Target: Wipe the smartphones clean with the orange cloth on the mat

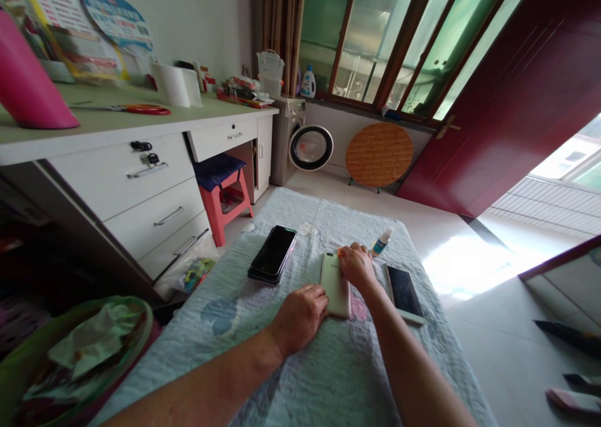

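Forearms (211,386): two, nearest the camera, stretched across the cloth (323,383).
Left hand (303,317): half-curled, knuckles up, set against the lower left edge of the pale phone (335,295); whether the phone is gripped cannot be told.
Right hand (357,265): fingers bent and closed over an orange scrap (340,252), mostly hidden, at the pale phone's upper right.
Pale phone: one, laid flat on the cloth between the hands, back upward, camera end pointed away.
Work done: by judgement, the pale phone is mid-handling, as both hands are set to it; no finished result can be made out on its back.
Work left: the other phones are touched by neither hand; whether they have been dealt with cannot be told.
Left stack: two phones counted, a black phone (273,250) on top and the edge of a lower phone (265,279) beneath.
White-framed phone (404,294): one, dark screen upward, right of the right forearm.
Phones in all: four seen; more in the stack cannot be ruled out.
Bottle (382,241): one, white-topped, just beyond the right hand.
Further off: one stool (215,217), one bin (148,314), one pair of scissors (146,109) and one roll (176,86) can be counted.
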A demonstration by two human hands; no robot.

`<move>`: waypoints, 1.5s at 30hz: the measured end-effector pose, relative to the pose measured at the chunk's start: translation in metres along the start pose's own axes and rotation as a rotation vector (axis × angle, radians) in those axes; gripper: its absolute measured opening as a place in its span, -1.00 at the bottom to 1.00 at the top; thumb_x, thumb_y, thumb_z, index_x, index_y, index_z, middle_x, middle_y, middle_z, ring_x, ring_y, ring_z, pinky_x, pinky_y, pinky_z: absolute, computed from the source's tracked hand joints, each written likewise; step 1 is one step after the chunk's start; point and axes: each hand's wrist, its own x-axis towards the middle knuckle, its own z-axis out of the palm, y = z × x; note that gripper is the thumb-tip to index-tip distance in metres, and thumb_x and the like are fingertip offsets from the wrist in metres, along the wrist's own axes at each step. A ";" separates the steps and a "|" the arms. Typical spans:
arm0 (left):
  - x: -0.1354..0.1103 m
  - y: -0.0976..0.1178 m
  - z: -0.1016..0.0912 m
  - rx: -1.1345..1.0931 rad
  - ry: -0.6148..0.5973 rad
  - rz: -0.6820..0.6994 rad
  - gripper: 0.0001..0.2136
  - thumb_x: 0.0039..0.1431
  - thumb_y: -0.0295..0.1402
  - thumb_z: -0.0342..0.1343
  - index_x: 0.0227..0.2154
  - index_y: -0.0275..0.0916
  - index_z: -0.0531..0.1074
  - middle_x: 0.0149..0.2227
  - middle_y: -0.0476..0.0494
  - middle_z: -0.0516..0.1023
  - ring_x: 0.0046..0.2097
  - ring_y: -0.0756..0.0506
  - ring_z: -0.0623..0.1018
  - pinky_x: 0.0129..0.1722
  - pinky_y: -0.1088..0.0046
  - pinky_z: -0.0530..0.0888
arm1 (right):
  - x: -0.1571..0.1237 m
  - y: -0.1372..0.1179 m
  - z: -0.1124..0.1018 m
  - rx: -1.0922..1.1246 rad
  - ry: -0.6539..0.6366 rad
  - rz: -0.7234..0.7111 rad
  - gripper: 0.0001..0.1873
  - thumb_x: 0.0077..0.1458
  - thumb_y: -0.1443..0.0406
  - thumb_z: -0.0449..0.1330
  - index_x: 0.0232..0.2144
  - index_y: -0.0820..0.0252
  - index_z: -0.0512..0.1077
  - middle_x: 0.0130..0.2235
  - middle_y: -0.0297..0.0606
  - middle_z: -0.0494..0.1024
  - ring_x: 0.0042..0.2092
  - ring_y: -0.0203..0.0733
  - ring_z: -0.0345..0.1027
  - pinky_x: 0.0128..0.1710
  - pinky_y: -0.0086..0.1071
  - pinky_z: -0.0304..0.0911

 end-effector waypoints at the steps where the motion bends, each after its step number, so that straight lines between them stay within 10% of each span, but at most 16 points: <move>1: 0.000 -0.001 0.000 0.001 -0.002 0.000 -0.93 0.27 -0.42 0.11 -0.36 -0.23 0.43 -0.24 -0.08 0.49 -0.14 -0.12 0.49 -0.10 0.38 0.44 | 0.001 -0.004 0.001 0.012 -0.005 -0.019 -0.71 0.26 0.31 -0.01 -0.19 0.11 0.53 -0.15 -0.15 0.44 -0.10 -0.05 0.22 -0.17 -0.29 0.02; 14: -0.001 -0.001 -0.002 -0.028 0.050 -0.051 -0.95 0.19 -0.42 0.17 -0.31 -0.21 0.40 -0.24 -0.07 0.49 -0.17 -0.15 0.51 -0.14 0.33 0.46 | -0.015 -0.026 0.007 0.180 -0.011 -0.323 -0.71 0.29 0.30 0.05 -0.07 -0.07 0.52 -0.15 -0.23 0.39 -0.06 -0.13 0.14 -0.04 -0.34 0.02; 23: -0.001 -0.011 0.009 -0.146 0.350 -0.029 -0.15 0.08 -0.34 0.28 0.30 -0.15 -0.16 0.12 -0.30 0.33 0.12 -0.31 0.38 0.10 0.05 0.35 | -0.056 -0.033 -0.004 0.192 -0.084 -0.407 -0.83 0.20 0.31 0.18 -0.18 0.01 0.53 -0.23 -0.26 0.35 -0.14 -0.16 0.12 -0.12 -0.33 0.03; 31: -0.001 -0.016 0.014 -0.154 0.336 -0.020 -0.12 0.13 -0.34 0.18 0.34 -0.15 -0.31 0.08 -0.29 0.35 0.09 -0.29 0.41 0.07 0.06 0.37 | -0.087 -0.035 -0.010 0.279 -0.153 -0.441 -0.83 0.21 0.37 0.14 -0.26 0.02 0.51 -0.25 -0.29 0.37 -0.17 -0.20 0.15 -0.15 -0.37 0.08; 45: -0.002 -0.019 0.018 -0.118 0.311 -0.036 -0.06 0.11 -0.29 0.26 0.34 -0.16 -0.33 0.23 -0.41 0.25 0.21 -0.36 0.32 0.12 -0.01 0.34 | -0.021 -0.031 -0.010 0.196 -0.054 -0.281 -0.71 0.31 0.30 0.01 -0.09 0.07 0.52 -0.20 -0.22 0.44 -0.13 -0.19 0.24 -0.07 -0.39 0.10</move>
